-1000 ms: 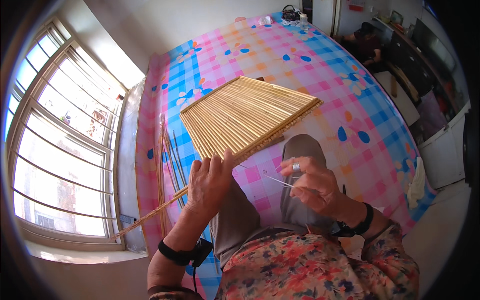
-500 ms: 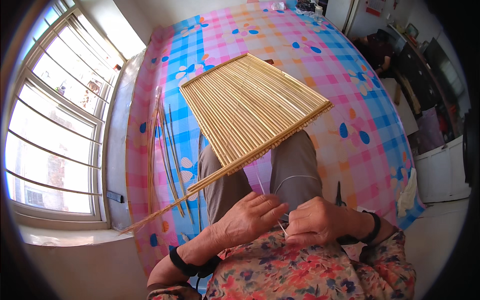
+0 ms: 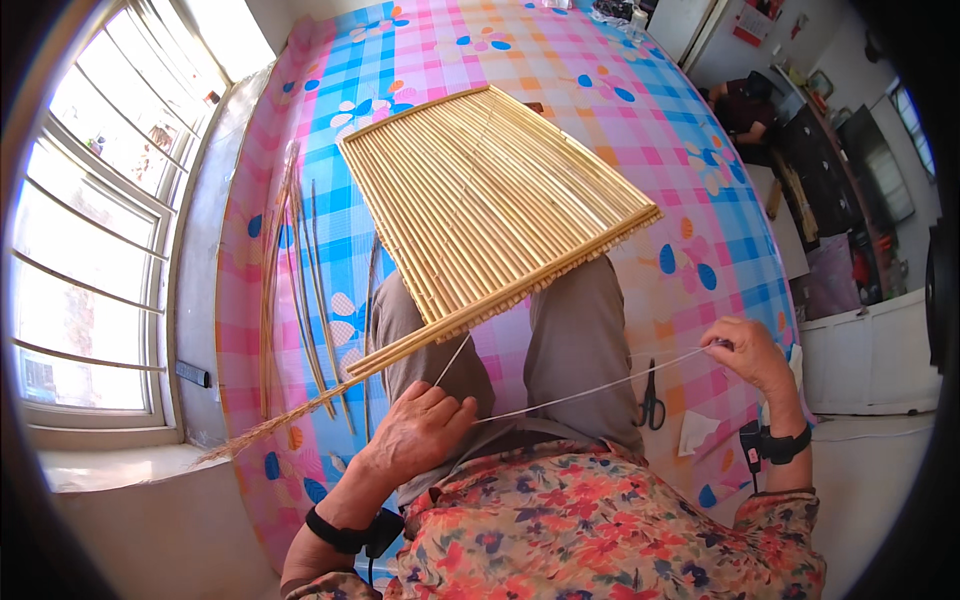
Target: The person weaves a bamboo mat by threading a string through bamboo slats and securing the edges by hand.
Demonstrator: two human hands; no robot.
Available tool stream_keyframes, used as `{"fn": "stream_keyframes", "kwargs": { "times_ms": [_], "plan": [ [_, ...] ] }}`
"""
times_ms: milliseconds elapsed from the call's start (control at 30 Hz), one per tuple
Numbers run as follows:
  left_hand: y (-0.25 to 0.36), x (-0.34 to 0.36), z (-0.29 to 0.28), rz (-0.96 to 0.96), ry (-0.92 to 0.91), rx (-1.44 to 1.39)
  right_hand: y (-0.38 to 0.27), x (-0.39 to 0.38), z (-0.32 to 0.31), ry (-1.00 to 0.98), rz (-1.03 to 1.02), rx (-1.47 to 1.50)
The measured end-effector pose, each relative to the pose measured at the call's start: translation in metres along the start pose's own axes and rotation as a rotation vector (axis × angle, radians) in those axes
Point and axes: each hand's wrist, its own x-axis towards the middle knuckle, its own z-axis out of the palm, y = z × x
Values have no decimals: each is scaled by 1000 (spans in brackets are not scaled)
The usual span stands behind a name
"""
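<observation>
Left hand [image 3: 415, 430], curled below stalk panel [image 3: 490, 210], grips white cord [image 3: 560, 402]; right hand [image 3: 752, 355], pinched lower right of panel, holds it taut — hard tug could snap it.

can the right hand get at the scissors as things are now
Probably yes: the scissors lie between the right leg and the right hand, handles uncovered. That hand is pinching the white cord, though, which crosses near the blades.
</observation>
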Motion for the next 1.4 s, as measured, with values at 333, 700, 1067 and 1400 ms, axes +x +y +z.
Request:
{"fn": "stream_keyframes", "kwargs": {
  "times_ms": [333,700,1067,1400],
  "plan": [
    [16,-22,-19,80,-71,-156,-64,20,3,-47,-187,219],
    [31,-37,-22,-139,54,-143,-144,56,34,116,-657,321],
    [35,-22,-39,-134,236,-293,-153,85,99,-698,-691,944],
    [4,-58,-16,-527,267,-371,-16,60,12,-256,2,606]
  ]
}}
